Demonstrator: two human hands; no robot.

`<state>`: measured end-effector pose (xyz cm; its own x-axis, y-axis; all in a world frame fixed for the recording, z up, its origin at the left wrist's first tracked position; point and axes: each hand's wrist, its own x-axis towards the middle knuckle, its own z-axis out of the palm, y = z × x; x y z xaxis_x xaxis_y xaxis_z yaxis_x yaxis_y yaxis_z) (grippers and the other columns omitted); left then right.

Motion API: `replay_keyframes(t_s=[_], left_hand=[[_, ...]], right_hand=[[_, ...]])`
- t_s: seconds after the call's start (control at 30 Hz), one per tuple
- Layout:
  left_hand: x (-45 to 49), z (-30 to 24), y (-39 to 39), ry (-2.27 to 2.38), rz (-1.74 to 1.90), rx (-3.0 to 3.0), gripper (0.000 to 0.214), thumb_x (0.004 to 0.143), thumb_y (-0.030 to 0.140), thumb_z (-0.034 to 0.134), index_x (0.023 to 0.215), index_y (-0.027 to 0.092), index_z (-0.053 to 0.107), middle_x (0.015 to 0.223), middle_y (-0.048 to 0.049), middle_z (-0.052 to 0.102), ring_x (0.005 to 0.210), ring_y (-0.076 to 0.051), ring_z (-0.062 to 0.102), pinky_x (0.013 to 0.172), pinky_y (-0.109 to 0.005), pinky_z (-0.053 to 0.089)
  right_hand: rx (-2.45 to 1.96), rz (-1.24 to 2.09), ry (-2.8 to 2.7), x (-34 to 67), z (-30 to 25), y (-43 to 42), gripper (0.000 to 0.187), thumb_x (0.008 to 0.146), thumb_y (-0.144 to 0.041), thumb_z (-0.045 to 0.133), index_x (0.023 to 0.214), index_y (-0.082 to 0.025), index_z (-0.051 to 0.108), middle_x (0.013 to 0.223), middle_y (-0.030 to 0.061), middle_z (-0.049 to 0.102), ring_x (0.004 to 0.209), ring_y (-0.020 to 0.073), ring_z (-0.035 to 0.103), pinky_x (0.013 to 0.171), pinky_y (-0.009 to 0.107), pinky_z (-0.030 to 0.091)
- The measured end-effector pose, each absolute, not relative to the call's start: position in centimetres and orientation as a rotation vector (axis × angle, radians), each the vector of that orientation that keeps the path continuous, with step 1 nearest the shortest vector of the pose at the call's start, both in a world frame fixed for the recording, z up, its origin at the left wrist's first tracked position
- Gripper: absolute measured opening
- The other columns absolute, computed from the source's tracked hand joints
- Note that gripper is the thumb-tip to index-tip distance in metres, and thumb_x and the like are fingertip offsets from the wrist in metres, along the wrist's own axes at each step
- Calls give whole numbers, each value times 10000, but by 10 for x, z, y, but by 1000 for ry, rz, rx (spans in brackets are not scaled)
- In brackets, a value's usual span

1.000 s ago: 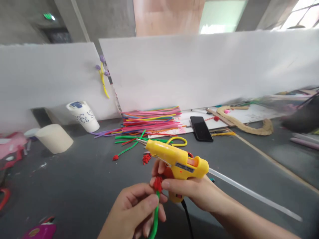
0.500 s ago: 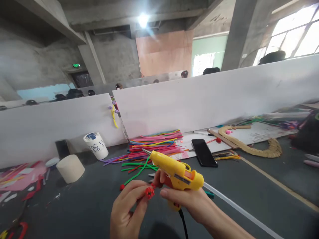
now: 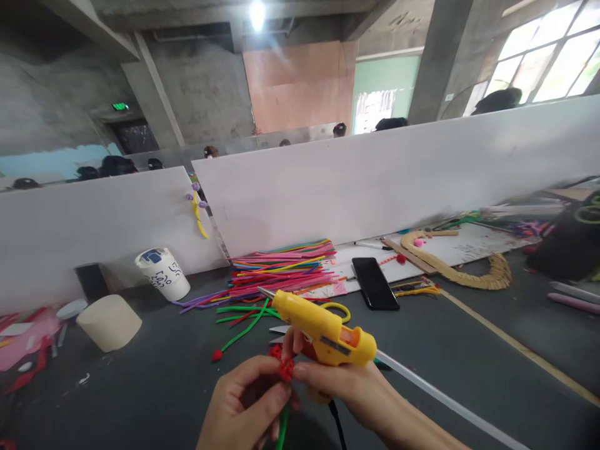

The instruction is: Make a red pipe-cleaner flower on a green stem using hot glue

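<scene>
My left hand (image 3: pixel 246 400) pinches a small red flower (image 3: pixel 286 369) of fuzzy pipe cleaner, and a green pipe-cleaner stem (image 3: pixel 282 428) hangs below it. My right hand (image 3: pixel 335 378) is wrapped round a yellow hot glue gun (image 3: pixel 323 328), whose nozzle points up and left. The right thumb and fingertips also touch the red flower. A clear glue stick (image 3: pixel 435 387) juts from the gun's back. Behind the hands lie scissors (image 3: pixel 340 310) with a yellow handle, partly covered by the gun. A green pipe cleaner with a red tip (image 3: pixel 217 355) rests left of them.
Bundled colourful pipe cleaners (image 3: pixel 281 269) lie before a white partition (image 3: pixel 300 194). A black phone (image 3: pixel 375 284) and a tan curved braid (image 3: pixel 473 281) are to the right. A paper cup (image 3: pixel 164 275) and a cream roll (image 3: pixel 110 322) stand left. The gun's black cord (image 3: pixel 336 425) trails down.
The red flower has been turned, and its green stem now shows below. My right thumb has come onto the flower. The surroundings have shifted slightly left in view.
</scene>
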<state>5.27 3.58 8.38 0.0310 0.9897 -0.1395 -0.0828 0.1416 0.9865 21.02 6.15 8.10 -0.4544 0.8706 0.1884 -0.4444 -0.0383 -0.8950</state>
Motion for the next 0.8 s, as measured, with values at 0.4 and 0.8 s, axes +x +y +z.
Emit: replay_keyframes(t_s=[0.4, 0.8], left_hand=[[55, 93, 32, 1205, 1197, 876, 386, 540, 484, 855, 627, 150, 682, 522, -6, 668, 318, -29, 446, 287, -99, 316], [58, 82, 31, 1200, 1201, 935, 319, 614, 448, 816, 645, 157, 688, 516, 21, 617, 326, -64, 482, 306, -158, 393]], right_hand=[[-792, 1428, -1183, 208, 78, 57, 166, 755, -280, 706, 865, -213, 601, 894, 10, 614, 843, 175, 578, 761, 290, 457], [-701, 1604, -1128, 198, 78, 55, 221, 722, -220, 718, 873, -211, 557, 867, 22, 630, 812, 168, 596, 734, 281, 469]])
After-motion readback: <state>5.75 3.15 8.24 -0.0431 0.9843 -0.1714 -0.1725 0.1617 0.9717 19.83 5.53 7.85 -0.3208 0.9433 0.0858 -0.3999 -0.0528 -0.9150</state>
